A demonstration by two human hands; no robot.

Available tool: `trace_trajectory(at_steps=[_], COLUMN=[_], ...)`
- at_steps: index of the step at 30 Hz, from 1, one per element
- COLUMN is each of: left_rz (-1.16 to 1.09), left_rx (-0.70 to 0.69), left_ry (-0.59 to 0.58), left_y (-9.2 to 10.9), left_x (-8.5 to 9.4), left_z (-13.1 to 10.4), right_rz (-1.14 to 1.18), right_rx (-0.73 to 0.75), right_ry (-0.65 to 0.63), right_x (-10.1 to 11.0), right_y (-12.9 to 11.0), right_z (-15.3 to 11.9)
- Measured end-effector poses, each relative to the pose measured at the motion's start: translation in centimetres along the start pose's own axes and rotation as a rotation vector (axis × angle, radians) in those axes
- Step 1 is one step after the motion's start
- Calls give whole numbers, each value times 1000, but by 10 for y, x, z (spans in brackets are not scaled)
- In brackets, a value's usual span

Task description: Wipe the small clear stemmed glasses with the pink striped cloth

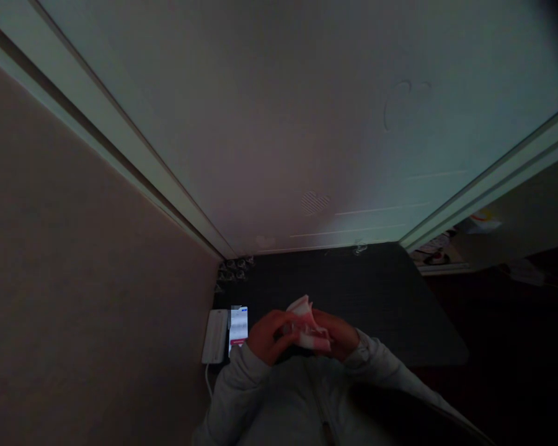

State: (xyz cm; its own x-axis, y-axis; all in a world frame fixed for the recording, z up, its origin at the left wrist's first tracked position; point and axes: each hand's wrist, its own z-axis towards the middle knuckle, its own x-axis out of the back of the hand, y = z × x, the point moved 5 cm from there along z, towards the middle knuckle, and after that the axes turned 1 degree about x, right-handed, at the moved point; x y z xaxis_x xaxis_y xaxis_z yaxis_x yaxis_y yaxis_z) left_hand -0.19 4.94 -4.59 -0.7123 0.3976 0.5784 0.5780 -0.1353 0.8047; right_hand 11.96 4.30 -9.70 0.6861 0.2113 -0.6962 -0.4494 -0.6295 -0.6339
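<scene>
Close to my body, above the dark table, both hands hold a crumpled pink-and-white piece (305, 319); in the dim light I cannot tell whether it is cloth, paper or a wrapper. My left hand (268, 336) pinches its left side, thumb and fingers curled towards it. Something small and greyish shows by those fingertips, too dim to name. On the other side, my right hand (340, 334) is closed round the piece, its fingers partly hidden behind it.
A dark table (367, 303) reaches to a pale panel (260, 124). Left of my hands lie a lit phone (239, 325) and a white power strip (215, 336) with a cable. Several small clear objects (232, 269) stand in the back left corner. A wall (97, 279) rises at the left.
</scene>
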Motion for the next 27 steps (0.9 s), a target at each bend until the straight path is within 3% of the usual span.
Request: trace_trajectory(at_steps=[8, 18, 27], left_rz=[47, -4, 150], left_rx=[117, 218, 288], left_ry=[28, 42, 38], left_y=[-8, -7, -17], left_x=[-5, -9, -17], left_z=[2, 4, 7], right_rz=[101, 103, 137], right_rx=[-99, -48, 9], right_ry=[81, 130, 142], right_x=[5, 0, 0], right_y=[5, -1, 3], right_z=[4, 7, 7])
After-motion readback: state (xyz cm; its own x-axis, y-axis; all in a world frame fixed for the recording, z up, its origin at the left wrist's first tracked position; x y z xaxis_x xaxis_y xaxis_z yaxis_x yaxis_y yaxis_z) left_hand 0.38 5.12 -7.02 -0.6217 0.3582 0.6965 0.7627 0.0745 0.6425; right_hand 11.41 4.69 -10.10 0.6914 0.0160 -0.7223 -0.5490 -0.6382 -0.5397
